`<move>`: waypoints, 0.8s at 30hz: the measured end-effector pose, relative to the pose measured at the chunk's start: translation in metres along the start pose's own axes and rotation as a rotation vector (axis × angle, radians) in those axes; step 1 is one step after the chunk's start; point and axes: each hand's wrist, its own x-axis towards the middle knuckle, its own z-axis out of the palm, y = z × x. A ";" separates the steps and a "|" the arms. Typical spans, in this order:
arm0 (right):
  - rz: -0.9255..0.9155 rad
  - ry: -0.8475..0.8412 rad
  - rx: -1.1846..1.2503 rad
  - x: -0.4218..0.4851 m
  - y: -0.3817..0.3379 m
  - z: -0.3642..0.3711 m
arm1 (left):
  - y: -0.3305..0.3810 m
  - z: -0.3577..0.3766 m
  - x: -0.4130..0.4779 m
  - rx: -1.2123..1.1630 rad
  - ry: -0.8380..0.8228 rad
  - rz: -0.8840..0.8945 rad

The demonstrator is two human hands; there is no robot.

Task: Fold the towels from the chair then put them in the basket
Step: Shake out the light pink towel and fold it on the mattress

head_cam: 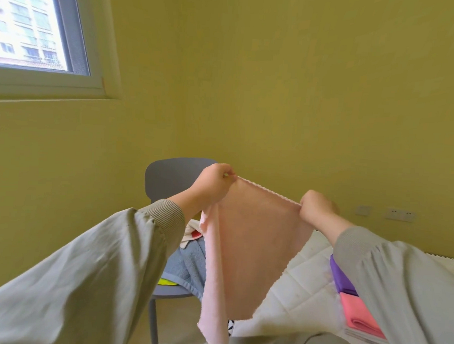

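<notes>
Currently I hold the pink towel [251, 238] by its two top corners, left hand [213, 187] and right hand [316, 208] each curled tight on the scalloped edge. The cloth hangs stretched in the air in front of the chair [168, 179], beside the bed [302, 274]. To fold it well I'd keep that edge taut and level, bring the corners together squarely, and check that the lower hem matches. A blue towel [188, 266] waits on the chair seat, with other cloths half buried around it. My sleeve covers part of the folded purple towel [342, 278] and coral towel [357, 315] on the bed. I can't make out the basket itself.
</notes>
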 end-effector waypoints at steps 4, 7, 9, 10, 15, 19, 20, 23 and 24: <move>-0.048 -0.049 0.076 0.002 0.003 0.000 | -0.009 -0.003 0.003 0.014 -0.024 -0.017; -0.108 -0.039 0.119 0.002 0.005 -0.002 | -0.016 -0.010 0.001 0.057 -0.114 -0.031; -0.132 -0.007 0.151 0.004 0.006 -0.004 | -0.021 -0.014 0.000 0.141 -0.172 -0.047; -0.148 0.005 0.162 0.004 0.006 -0.005 | -0.024 -0.015 0.000 0.191 -0.196 -0.052; -0.239 0.031 0.248 0.005 0.007 -0.009 | -0.036 -0.014 0.000 0.237 -0.141 -0.080; -0.259 -0.021 0.408 0.007 0.007 -0.010 | -0.042 -0.010 0.002 0.235 -0.070 -0.111; -0.256 -0.041 0.450 0.008 0.007 -0.009 | -0.043 -0.008 0.003 0.226 -0.053 -0.112; -0.254 -0.086 0.469 0.011 0.006 -0.006 | -0.044 -0.003 0.005 0.209 -0.032 -0.100; -0.249 -0.087 0.434 0.012 0.007 -0.006 | -0.045 -0.002 0.005 0.214 -0.042 -0.096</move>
